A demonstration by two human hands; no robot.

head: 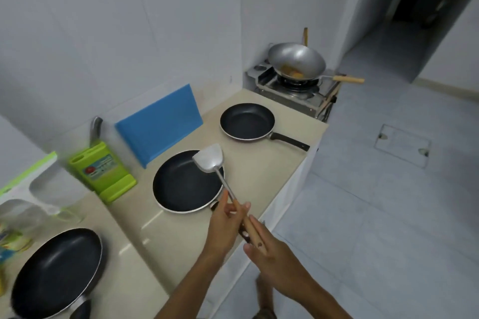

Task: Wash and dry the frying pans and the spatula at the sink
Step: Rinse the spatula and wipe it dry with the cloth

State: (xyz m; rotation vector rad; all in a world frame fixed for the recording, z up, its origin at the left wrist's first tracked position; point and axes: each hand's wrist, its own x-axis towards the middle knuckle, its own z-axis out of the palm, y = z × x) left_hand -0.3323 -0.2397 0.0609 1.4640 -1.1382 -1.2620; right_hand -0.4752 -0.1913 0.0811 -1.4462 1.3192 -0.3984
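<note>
Three black frying pans on counter (259,171): near-left pan (57,272), middle pan (186,181), far pan (247,122). One green holder (103,171) and one blue board (160,122) by the wall. One spatula (210,159), blade over middle pan; left hand (225,223) pinches its shaft, right hand (269,254) grips the wooden end. One wok (296,61) far right.

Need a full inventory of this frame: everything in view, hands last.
frying pans: 3, black, on the counter; far, middle, near left
spatula: 1, silver with wooden handle, held over the middle pan
wok: 1, silver, on the stove
stove: 1, steel, far end of counter
board: 1, blue, leaning on wall
rack: 1, green, left of board
counter: 1, beige
left hand: pinches spatula shaft
right hand: holds wooden handle
</note>
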